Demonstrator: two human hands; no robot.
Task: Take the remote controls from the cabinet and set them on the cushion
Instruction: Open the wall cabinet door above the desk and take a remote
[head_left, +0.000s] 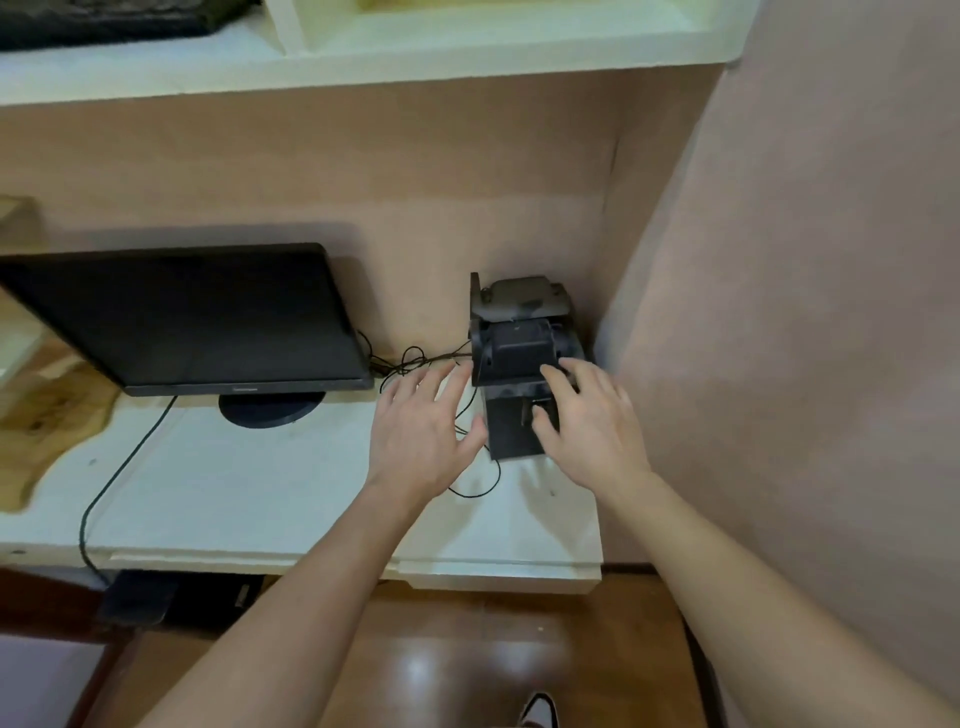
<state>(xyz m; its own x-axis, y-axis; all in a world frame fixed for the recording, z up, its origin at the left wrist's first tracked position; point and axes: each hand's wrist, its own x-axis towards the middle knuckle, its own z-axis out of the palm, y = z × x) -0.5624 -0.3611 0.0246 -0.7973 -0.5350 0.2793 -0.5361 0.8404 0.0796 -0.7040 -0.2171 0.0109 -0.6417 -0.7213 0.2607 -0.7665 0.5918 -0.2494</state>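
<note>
Several black remote controls (519, 332) lie stacked in a pile at the back right corner of the white cabinet top (260, 493), against the pink wall. My left hand (423, 431) hovers with fingers spread just left of the pile, thumb near its front lower edge. My right hand (587, 421) rests over the right side of the pile, fingers spread and touching the lowest black piece (511, 431). Neither hand has a closed grip. No cushion is in view.
A black monitor (197, 317) on a round stand sits left of the pile, with thin black cables (415, 358) running between them. A white shelf (363, 57) hangs overhead. The pink wall (779, 312) closes in on the right. Wooden floor (467, 649) lies below.
</note>
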